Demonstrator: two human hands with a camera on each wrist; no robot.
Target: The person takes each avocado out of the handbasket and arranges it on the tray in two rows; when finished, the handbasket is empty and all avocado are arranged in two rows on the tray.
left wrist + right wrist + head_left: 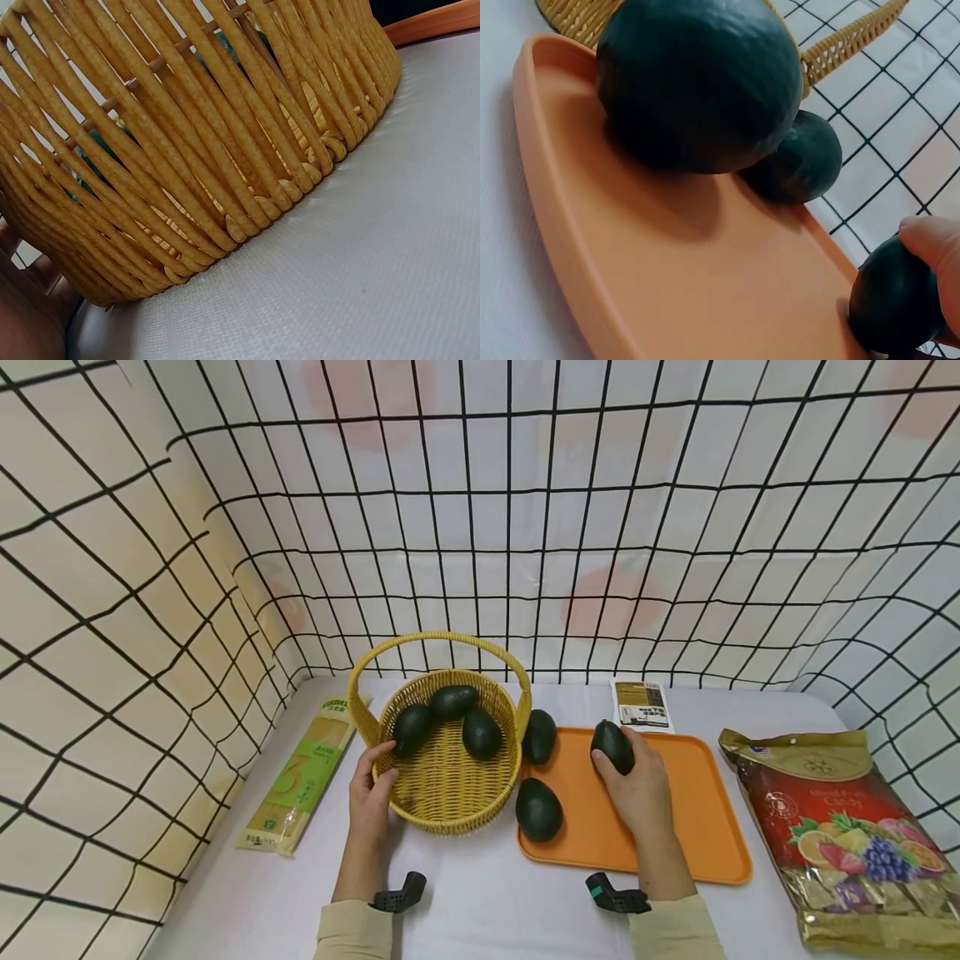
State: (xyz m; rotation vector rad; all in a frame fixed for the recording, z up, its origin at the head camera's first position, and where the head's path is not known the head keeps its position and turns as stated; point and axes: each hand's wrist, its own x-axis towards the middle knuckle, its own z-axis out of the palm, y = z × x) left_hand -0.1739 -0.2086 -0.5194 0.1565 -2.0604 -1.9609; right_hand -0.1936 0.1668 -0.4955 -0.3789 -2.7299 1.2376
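Note:
In the head view my left hand [369, 793] grips the left side of a yellow wicker basket [450, 822], its fingertips over the rim near one avocado. Three dark green avocados [482, 733] lie inside the basket, grouped toward its back. My right hand [643, 785] holds another avocado [613, 747] between thumb and fingers over the orange tray [600, 852]. At the tray's left edge rest two more avocados, a front one [538, 810] and a back one [539, 737]. The right wrist view shows the held avocado [897, 298] low beside the far tray edge.
A green noodle packet [303, 777] lies left of the basket. To the tray's right is a large red and gold candy bag [847, 835]. Behind the tray lies a small white and brown sachet [642, 706]. Black wire mesh [510, 552] stands around the white table.

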